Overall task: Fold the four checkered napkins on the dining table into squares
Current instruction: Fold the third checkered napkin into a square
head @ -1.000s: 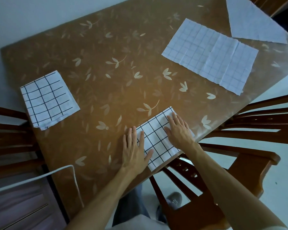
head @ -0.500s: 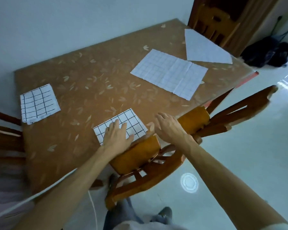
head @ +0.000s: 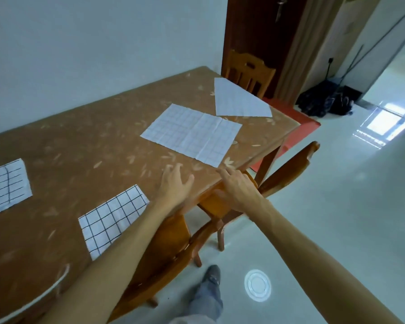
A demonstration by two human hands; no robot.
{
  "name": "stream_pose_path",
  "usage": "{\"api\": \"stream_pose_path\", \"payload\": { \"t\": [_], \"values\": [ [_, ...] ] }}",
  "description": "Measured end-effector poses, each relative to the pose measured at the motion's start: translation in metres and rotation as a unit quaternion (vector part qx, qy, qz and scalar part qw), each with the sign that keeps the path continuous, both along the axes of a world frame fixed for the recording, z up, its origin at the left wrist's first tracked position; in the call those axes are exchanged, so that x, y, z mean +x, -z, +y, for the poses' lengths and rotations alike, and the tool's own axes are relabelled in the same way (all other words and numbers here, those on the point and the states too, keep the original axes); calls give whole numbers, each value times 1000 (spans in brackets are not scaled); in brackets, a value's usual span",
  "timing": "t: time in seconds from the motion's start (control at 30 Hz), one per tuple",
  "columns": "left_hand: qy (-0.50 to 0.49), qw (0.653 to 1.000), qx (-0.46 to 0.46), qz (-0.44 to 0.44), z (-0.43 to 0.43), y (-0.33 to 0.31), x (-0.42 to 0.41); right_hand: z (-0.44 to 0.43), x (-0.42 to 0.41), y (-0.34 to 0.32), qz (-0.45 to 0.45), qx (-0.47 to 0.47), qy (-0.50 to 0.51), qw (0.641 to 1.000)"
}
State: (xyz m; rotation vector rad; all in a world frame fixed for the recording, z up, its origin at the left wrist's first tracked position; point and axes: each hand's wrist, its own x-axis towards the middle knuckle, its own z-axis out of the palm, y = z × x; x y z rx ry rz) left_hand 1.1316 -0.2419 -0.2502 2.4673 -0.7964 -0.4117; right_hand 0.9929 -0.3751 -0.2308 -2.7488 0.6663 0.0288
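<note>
Two folded black-checked napkins lie on the brown table [head: 84, 146]: one square [head: 111, 217] near the front edge beside my left forearm, another [head: 5, 187] at the far left. A larger pale checked napkin [head: 191, 134] lies unfolded flat further along the table. A fourth napkin [head: 237, 100], folded into a triangle, sits at the far corner. My left hand [head: 174, 187] hovers over bare table with fingers spread, holding nothing. My right hand [head: 237, 189] is at the table's edge, fingers apart, empty.
A wooden chair [head: 164, 244] is tucked under the table below my arms, a second chair [head: 288, 167] stands to the right and a third [head: 249, 72] at the far end. A white cord [head: 47, 291] crosses the near left corner. Dark bags [head: 325, 102] lie by the doorway.
Both hands have left the near folded napkin and moved right along the table edge towards the unfolded napkin. The view has swung up and right.
</note>
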Motion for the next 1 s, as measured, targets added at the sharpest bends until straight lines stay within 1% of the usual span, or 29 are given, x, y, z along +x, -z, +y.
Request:
{"api": "stream_pose_path", "payload": {
  "t": [0.07, 0.13, 0.27, 0.33, 0.43, 0.63, 0.73, 0.8, 0.87, 0.93, 1.0],
  "values": [
    [-7, 1000, -17, 23, -31, 6, -3, -20, 1, 6, 14, -3, 1, 1000],
    [-15, 999, -15, 37, -61, 13, -2, -45, 7, 13, 20, -6, -5, 1000],
    [-28, 999, 0, 44, -116, 28, 22, -107, 34, 25, 32, -18, -15, 999],
    [-33, 998, 24, 44, -139, 32, 39, -137, 50, 26, 51, -12, -13, 999],
    [-27, 997, 62, 34, -165, 38, 56, -174, 72, 28, 86, -12, -23, 996],
    [-29, 995, 83, 52, -194, 62, 78, -229, 114, 36, 115, -6, -42, 992],
    [-55, 992, 79, 85, -206, 89, 83, -252, 130, 42, 132, -2, -66, 989],
    [-85, 986, 97, 106, -215, 117, 88, -272, 141, 51, 138, -1, -82, 987],
    [-115, 979, 117, 121, -222, 131, 83, -290, 150, 62, 147, 7, -85, 985],
    [-146, 972, 143, 112, -230, 128, 77, -308, 162, 76, 166, 25, -91, 982],
    [-173, 965, 173, 94, -240, 127, 78, -330, 177, 90, 176, 64, -86, 979]
  ]
}}
